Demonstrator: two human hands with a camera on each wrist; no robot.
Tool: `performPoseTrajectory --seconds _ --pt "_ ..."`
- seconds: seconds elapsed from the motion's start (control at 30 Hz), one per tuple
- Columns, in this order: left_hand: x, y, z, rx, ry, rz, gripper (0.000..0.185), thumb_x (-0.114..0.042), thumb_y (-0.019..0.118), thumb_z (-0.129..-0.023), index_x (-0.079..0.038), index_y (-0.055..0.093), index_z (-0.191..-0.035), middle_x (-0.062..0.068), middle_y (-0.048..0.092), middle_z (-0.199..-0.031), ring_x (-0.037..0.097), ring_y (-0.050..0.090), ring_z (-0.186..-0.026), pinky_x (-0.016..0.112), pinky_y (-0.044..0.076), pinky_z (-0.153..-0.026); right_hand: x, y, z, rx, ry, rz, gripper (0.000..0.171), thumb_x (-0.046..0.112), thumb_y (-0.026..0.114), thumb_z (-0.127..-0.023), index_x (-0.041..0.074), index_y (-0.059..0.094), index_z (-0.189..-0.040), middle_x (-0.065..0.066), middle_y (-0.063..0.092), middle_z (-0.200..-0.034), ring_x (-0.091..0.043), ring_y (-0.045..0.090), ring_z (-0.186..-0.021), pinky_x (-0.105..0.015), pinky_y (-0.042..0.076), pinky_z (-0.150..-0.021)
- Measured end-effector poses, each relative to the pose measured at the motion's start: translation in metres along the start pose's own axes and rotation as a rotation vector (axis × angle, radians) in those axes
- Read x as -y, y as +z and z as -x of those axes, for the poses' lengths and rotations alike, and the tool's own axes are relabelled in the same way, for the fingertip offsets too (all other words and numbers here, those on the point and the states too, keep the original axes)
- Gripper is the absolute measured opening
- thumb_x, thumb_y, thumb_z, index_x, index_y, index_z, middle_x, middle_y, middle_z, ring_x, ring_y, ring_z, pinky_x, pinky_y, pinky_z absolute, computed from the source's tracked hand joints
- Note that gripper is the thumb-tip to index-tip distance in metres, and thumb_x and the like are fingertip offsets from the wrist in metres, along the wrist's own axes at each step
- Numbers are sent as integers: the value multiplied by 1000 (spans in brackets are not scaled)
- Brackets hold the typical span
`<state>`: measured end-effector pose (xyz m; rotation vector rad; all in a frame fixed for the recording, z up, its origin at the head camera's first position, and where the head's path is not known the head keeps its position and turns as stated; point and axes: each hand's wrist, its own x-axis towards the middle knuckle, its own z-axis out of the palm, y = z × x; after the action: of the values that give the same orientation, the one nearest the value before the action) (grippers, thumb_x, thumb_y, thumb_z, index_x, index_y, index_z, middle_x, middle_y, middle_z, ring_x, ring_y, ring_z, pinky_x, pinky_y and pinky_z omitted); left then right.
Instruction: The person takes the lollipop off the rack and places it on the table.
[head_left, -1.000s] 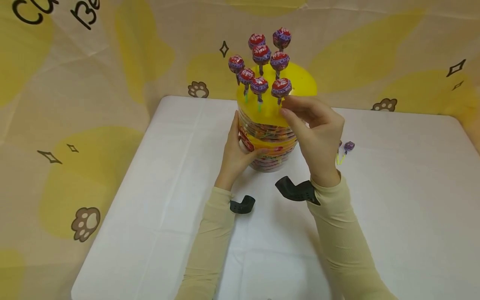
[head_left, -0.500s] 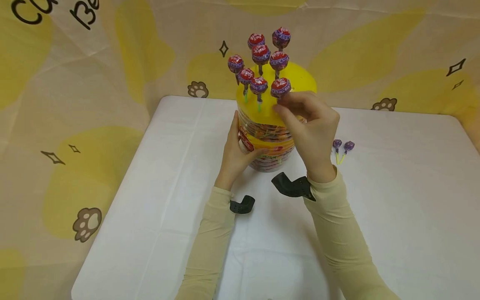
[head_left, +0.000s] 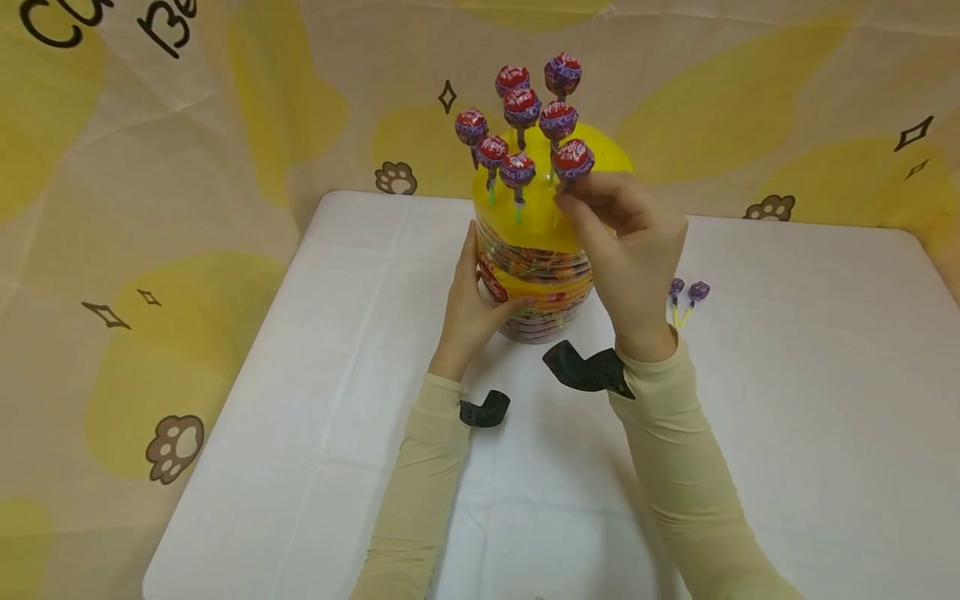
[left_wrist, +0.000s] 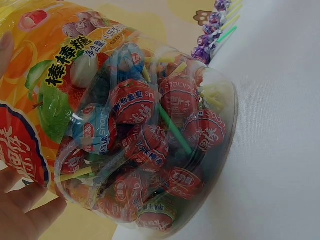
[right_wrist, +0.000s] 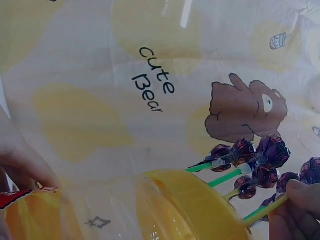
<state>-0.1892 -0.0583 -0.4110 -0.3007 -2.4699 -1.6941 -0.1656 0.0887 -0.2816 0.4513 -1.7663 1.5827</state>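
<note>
A round clear jar (head_left: 551,271) filled with wrapped lollipops stands on the table, under a yellow lid (head_left: 603,158). My left hand (head_left: 468,308) holds its side, thumb across the orange label; in the left wrist view, its fingers (left_wrist: 30,212) lie along that label. Several red-and-purple lollipops (head_left: 517,171) stand upright in the lid on green and yellow sticks. Between thumb and fingertips, my right hand (head_left: 637,250) pinches a lollipop (head_left: 573,160) just below its wrapped ball, over the lid's front right. The right wrist view shows its yellow stick (right_wrist: 265,211) reaching toward the lid.
Purple lollipops (head_left: 698,291) lie on the white table (head_left: 787,400) right of the jar, partly behind my right wrist. In the left wrist view they form a row (left_wrist: 214,30). A patterned yellow cloth (head_left: 720,100) hangs behind the table.
My right hand first shifted slightly left, then rose a little and to the right with the pinched lollipop, whose ball sits higher. My left hand and the jar stay in place.
</note>
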Motion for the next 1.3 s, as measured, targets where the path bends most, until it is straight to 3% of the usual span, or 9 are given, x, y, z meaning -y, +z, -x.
performPoseTrajectory --seconds 0.17,0.43,0.73,1.13,1.3 --pt "-1 0 0 -3 10 2 106 -26 79 -78 -15 5 -153 6 20 -155 21 24 -140 41 29 -112 2 -7 -1 -35 46 -62 9 -9 70 -79 -13 69 -87 -11 70 -84 -19 67 -79 -31 56 -79" --pt "0 0 0 -5 21 8 106 -25 79 -78 -15 5 -153 6 19 -155 21 23 -139 40 29 -112 -2 -30 1 -79 137 -121 11 -9 70 -79 -6 72 -89 -13 70 -88 -20 67 -80 -28 55 -82" --pt "1 1 1 -1 32 23 108 -27 79 -77 -18 3 -153 4 16 -156 19 22 -140 39 28 -112 -11 -53 6 -172 157 -264 8 -15 68 -75 -18 67 -83 -14 69 -80 -25 63 -69 -26 56 -70" --pt "2 2 0 -2 48 10 110 -27 80 -76 -17 2 -153 6 15 -156 20 20 -141 39 27 -112 -40 -93 19 -248 225 -260 7 -18 65 -76 -23 64 -81 -17 68 -76 -24 63 -62 -28 55 -65" --pt "2 2 0 -5 44 -8 109 -25 80 -76 -16 2 -153 7 16 -156 21 21 -140 39 28 -112 -48 -108 19 -273 335 -278 5 -18 66 -75 -19 66 -80 -17 68 -76 -25 64 -64 -26 56 -66"
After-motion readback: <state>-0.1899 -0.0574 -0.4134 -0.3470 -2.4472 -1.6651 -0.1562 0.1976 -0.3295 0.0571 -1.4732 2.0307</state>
